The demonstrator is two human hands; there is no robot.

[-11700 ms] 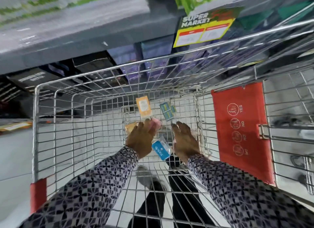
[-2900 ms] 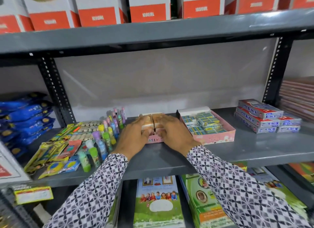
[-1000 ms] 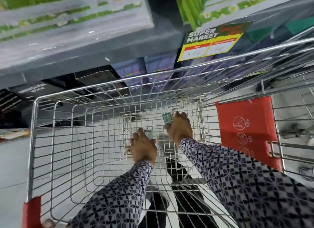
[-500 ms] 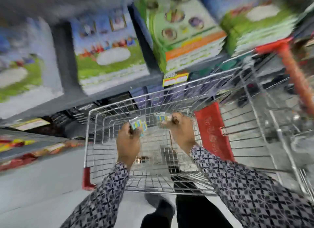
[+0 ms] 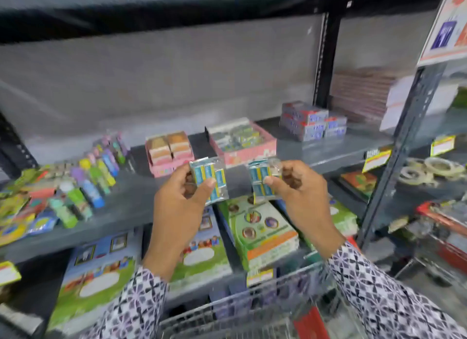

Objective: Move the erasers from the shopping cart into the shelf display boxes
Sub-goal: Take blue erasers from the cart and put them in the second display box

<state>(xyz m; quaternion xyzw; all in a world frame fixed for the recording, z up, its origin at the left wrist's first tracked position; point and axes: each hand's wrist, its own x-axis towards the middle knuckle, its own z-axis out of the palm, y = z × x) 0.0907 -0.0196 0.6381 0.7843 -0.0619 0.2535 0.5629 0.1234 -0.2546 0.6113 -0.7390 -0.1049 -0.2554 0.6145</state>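
My left hand (image 5: 177, 204) grips a clear packet of blue-wrapped erasers (image 5: 208, 178), held up in front of the grey shelf (image 5: 141, 187). A second eraser packet (image 5: 261, 178) of the same kind is pinched in my right hand (image 5: 298, 187). Behind both hands, on the shelf, stands a pink display box (image 5: 252, 150) with several blue eraser packets in it. Left of that is a smaller pink box (image 5: 169, 149) filled with orange-and-white erasers. The wire shopping cart (image 5: 252, 313) shows at the bottom edge, below my arms.
Coloured glue sticks (image 5: 96, 172) lie in rows on the shelf at left. Stacked red-and-blue cartons (image 5: 312, 121) sit at right, past a black upright post (image 5: 324, 60). Activity books (image 5: 260, 232) fill the shelf below. Tape rolls (image 5: 429, 169) lie on the neighbouring rack.
Both hands have lifted out of the cart, each with an eraser packet, and risen to shelf height. My view has swung up from the cart to the shelf.
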